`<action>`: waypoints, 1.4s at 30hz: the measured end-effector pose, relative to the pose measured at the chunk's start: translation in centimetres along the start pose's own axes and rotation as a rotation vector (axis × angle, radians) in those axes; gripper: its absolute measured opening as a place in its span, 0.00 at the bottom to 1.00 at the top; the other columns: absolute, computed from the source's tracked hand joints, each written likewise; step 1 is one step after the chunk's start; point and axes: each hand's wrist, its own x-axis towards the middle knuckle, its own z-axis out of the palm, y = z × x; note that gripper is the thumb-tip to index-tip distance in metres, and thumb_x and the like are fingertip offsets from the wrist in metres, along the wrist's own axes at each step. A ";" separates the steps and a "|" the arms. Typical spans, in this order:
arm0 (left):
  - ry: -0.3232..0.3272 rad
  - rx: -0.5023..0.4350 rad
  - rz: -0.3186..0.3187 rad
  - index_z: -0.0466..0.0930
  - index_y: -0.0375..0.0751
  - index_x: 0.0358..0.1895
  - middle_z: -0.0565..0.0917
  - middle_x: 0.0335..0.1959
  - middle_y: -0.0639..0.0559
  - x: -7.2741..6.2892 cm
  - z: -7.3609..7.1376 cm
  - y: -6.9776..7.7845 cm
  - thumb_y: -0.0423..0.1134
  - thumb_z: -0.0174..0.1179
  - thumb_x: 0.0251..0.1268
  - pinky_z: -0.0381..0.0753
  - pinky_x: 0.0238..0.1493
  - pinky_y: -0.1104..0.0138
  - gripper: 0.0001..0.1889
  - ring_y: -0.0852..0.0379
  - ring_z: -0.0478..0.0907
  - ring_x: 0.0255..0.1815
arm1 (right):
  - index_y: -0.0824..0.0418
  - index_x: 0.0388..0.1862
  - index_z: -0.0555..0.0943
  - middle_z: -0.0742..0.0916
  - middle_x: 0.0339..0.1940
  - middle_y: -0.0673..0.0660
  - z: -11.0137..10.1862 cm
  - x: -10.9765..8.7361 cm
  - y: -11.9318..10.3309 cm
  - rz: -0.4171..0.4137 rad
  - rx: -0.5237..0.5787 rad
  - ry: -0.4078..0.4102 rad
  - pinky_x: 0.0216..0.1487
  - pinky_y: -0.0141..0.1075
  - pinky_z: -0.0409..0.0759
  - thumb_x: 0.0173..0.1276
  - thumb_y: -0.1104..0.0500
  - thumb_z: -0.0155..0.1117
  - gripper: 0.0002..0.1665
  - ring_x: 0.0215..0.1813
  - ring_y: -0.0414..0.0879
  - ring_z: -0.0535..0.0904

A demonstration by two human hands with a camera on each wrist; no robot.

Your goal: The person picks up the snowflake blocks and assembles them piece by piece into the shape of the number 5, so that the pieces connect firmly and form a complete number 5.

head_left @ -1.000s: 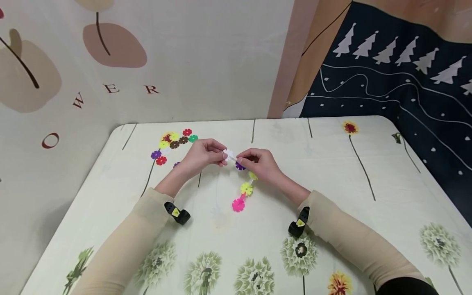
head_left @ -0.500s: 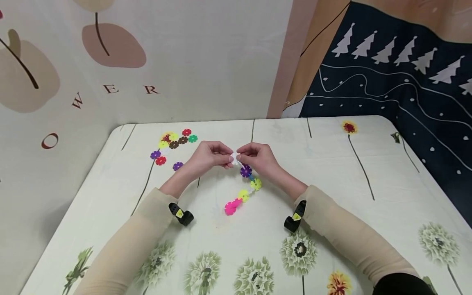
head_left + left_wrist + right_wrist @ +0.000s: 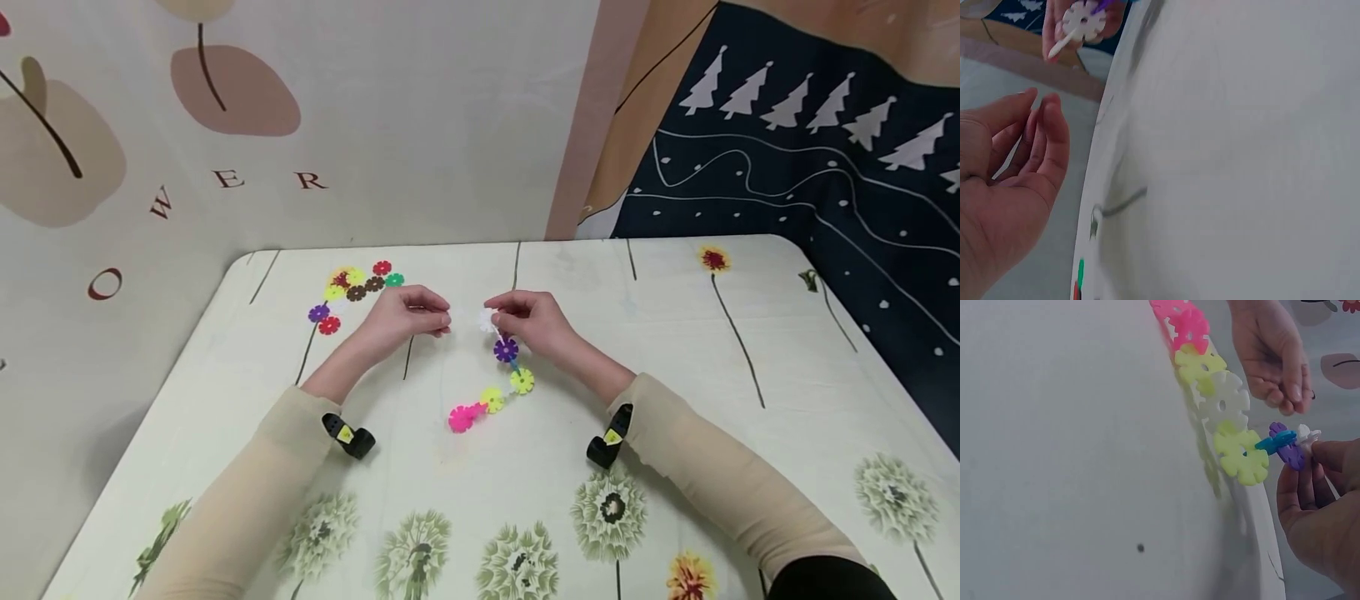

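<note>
My right hand (image 3: 536,321) pinches a white notched snowflake disc (image 3: 1085,22) at the top of a chain of interlocking plastic discs. Below it the chain runs through a purple disc (image 3: 1288,447), a blue disc (image 3: 1275,442), a yellow disc (image 3: 522,382), a pale white disc (image 3: 1224,403), a second yellow disc (image 3: 491,400) and pink discs (image 3: 461,418) at the tail. It curves down and left over the table. To the left, apart from the chain, my left hand (image 3: 401,321) holds nothing, its fingers loosely curled toward the thumb.
Loose discs lie at the table's back left, among them a purple disc (image 3: 318,312), a red disc (image 3: 329,325), a brown disc (image 3: 356,293) and a green disc (image 3: 394,281). Printed flowers cover the white tablecloth (image 3: 675,350). Fabric hangs behind the far table edge.
My left hand first pinches the white disc together with the right, then lets go and draws back left. The chain's pink tail swings left. A loose purple disc becomes hidden behind the left hand.
</note>
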 end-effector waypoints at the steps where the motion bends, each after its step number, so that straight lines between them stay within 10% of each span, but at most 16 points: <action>1: 0.017 0.029 -0.006 0.80 0.25 0.56 0.85 0.45 0.38 -0.1 -0.5 -0.2 0.30 0.67 0.69 0.87 0.48 0.60 0.16 0.51 0.86 0.42 | 0.63 0.57 0.86 0.87 0.42 0.58 -0.1 0.0 0.0 0.001 -0.001 0.002 0.39 0.32 0.81 0.75 0.62 0.66 0.14 0.40 0.49 0.81; 10: 0.163 0.337 -0.036 0.81 0.32 0.59 0.84 0.49 0.39 -1.4 -6.9 -2.9 0.34 0.67 0.70 0.84 0.41 0.70 0.17 0.51 0.81 0.45 | 0.65 0.56 0.85 0.85 0.42 0.60 -0.9 0.0 0.3 0.033 0.053 0.042 0.44 0.35 0.86 0.75 0.65 0.65 0.13 0.39 0.49 0.83; 16: 0.164 0.364 -0.096 0.81 0.29 0.59 0.84 0.48 0.37 -2.8 -9.8 -4.1 0.31 0.66 0.70 0.83 0.39 0.70 0.17 0.53 0.80 0.42 | 0.66 0.55 0.84 0.86 0.44 0.61 -1.3 -0.1 0.5 0.038 0.061 0.059 0.45 0.37 0.87 0.75 0.66 0.64 0.13 0.39 0.48 0.83; 27: -0.024 0.548 -0.031 0.83 0.30 0.58 0.85 0.40 0.44 -3.5 -9.8 -4.2 0.27 0.72 0.59 0.79 0.42 0.68 0.22 0.49 0.79 0.43 | 0.69 0.56 0.81 0.84 0.42 0.62 -1.4 -0.1 0.5 0.054 0.127 0.098 0.48 0.40 0.87 0.75 0.68 0.63 0.13 0.39 0.48 0.83; 42: 0.011 0.561 0.003 0.86 0.34 0.49 0.84 0.39 0.45 -3.2 -8.1 -3.7 0.28 0.71 0.59 0.78 0.41 0.65 0.14 0.49 0.77 0.41 | 0.71 0.56 0.79 0.83 0.40 0.61 -0.9 0.0 0.6 0.047 0.184 0.110 0.46 0.38 0.87 0.75 0.69 0.62 0.13 0.37 0.45 0.85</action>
